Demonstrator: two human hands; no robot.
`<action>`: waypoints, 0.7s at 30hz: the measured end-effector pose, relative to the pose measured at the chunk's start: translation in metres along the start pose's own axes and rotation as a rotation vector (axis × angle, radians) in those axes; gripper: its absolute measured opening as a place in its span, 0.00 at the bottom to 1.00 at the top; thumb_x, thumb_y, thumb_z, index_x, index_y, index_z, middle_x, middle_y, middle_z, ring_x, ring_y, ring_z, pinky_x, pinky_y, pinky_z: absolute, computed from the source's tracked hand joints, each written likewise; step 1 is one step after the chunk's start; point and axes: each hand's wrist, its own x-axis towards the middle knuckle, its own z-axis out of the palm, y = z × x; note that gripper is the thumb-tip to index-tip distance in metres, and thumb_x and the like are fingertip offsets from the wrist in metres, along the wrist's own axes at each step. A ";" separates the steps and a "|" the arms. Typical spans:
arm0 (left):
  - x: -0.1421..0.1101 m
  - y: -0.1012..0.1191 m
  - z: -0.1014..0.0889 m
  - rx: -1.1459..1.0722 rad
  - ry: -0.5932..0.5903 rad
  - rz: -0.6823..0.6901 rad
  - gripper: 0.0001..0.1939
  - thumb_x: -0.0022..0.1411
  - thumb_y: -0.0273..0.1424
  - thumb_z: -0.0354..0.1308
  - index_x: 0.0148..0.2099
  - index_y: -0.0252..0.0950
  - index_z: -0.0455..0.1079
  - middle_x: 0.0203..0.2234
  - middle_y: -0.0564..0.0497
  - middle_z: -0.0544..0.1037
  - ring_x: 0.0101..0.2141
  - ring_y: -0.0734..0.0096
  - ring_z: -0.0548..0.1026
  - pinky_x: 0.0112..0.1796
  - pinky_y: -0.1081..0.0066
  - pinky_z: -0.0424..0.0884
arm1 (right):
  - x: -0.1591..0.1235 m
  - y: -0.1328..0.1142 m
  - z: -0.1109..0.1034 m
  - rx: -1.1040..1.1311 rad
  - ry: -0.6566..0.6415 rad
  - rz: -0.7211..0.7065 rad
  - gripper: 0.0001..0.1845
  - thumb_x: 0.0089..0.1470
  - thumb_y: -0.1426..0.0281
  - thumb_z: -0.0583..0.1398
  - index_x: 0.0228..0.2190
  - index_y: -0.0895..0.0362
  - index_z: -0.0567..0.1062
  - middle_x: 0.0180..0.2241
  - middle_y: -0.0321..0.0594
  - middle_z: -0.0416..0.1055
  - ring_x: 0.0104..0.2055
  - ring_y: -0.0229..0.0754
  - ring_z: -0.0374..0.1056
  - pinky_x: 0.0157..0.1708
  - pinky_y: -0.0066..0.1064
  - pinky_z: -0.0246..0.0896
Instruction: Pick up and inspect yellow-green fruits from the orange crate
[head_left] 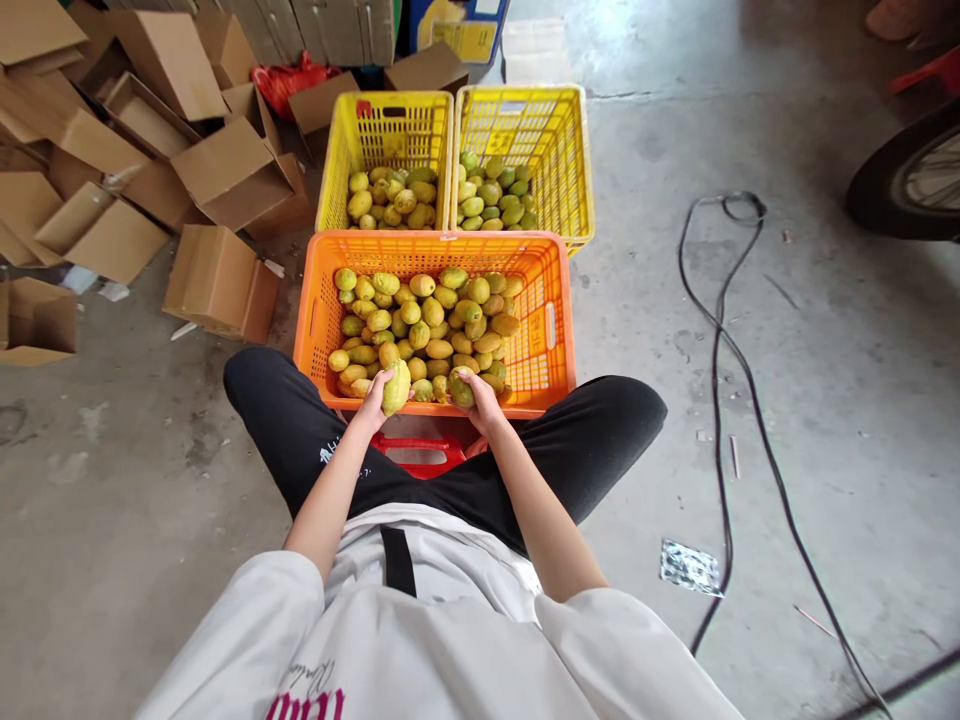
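Observation:
My left hand (375,400) is closed around a bumpy yellow-green oval fruit (396,387). A darker, greenish-brown fruit (461,391) is in my right hand (481,404), whose fingers wrap over its top and side. Both hands are above the near edge of a large orange plastic crate (559,340) set between my knees. Many similar oval fruits (439,348), from yellow to olive green, lie inside it, some with wrinkled skin. Their exact kind is hard to tell.
Two yellow crates (448,160) with more such fruit stand directly behind the orange one. Cardboard boxes (225,170) are heaped at the left. A black cable (718,330) loops over the floor at right, near a silvery packet (690,567) and a wheel (919,180).

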 end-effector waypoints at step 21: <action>0.003 0.009 0.005 0.004 0.064 -0.138 0.28 0.72 0.49 0.48 0.52 0.30 0.75 0.31 0.41 0.81 0.36 0.55 0.82 0.40 0.59 0.81 | 0.007 0.001 -0.002 0.150 -0.044 0.046 0.15 0.48 0.58 0.71 0.30 0.50 0.74 0.29 0.37 0.78 0.40 0.50 0.79 0.38 0.41 0.81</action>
